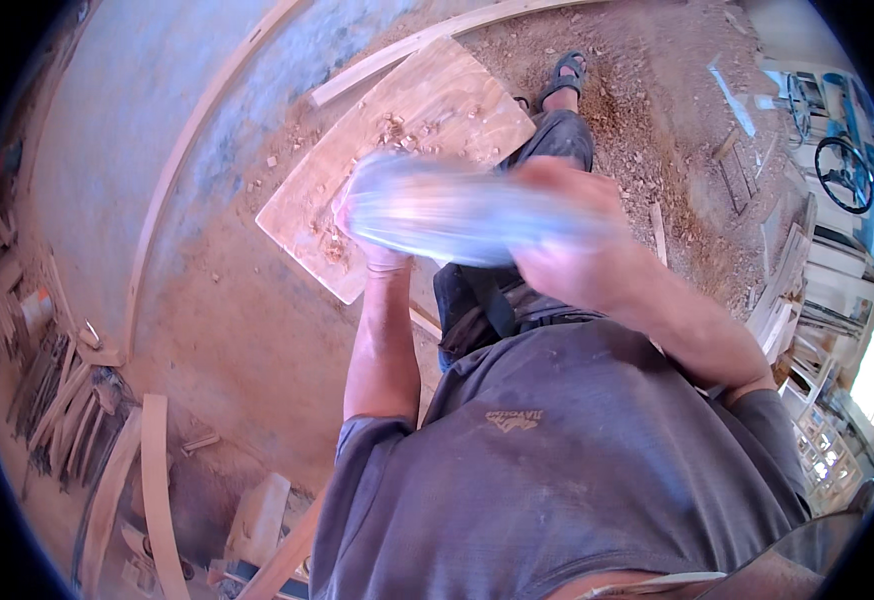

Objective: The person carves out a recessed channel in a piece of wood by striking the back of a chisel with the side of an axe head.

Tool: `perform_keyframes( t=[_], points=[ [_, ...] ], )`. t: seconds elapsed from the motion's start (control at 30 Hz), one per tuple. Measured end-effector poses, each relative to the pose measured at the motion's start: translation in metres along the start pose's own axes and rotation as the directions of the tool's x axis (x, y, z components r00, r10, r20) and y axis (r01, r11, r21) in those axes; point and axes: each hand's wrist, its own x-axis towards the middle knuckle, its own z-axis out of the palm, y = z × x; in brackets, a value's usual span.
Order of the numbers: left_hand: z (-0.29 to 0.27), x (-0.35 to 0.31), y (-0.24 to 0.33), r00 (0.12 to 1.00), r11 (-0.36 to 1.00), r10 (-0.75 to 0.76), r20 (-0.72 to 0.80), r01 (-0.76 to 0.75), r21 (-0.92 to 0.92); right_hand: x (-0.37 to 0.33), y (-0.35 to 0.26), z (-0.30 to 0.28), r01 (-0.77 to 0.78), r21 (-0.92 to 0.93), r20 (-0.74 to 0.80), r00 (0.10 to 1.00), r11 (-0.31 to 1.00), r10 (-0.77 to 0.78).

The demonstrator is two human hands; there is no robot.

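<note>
Two hands, left hand (372,240) and right hand (567,235), each kept a closed grip on the ends of a blurred clear plastic bottle (457,210) raised above the pale chip-strewn wooden board (427,100); held this loosely in motion, it could probably slip and drop.

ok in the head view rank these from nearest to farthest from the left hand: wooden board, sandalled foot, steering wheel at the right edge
From the left hand:
1. Wooden board: directly under and behind the hand, strewn with chips.
2. Sandalled foot: up and to the right, past the board's corner.
3. Steering wheel: far right edge.
</note>
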Motion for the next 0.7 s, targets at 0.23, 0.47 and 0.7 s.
perform_keyframes(
  t=[0.23,0.47,0.7],
  points=[
    [-0.041,-0.005,-0.010,0.959,0.965,-0.212,-0.190,0.174,-0.198,-0.015,-0.007,0.007,-0.471,-0.128,0.358,0.799,0.873,0.483],
    [-0.071,0.030,0.021,0.930,0.887,-0.301,-0.211,0.191,-0.420,-0.074,0.023,0.000,-0.793,-0.088,0.183,0.582,0.603,0.792],
    [-0.038,0.015,-0.005,0.925,0.877,-0.320,-0.206,0.207,-0.434,-0.068,0.018,-0.001,-0.788,0.005,0.225,0.601,0.616,0.767]
  ],
)
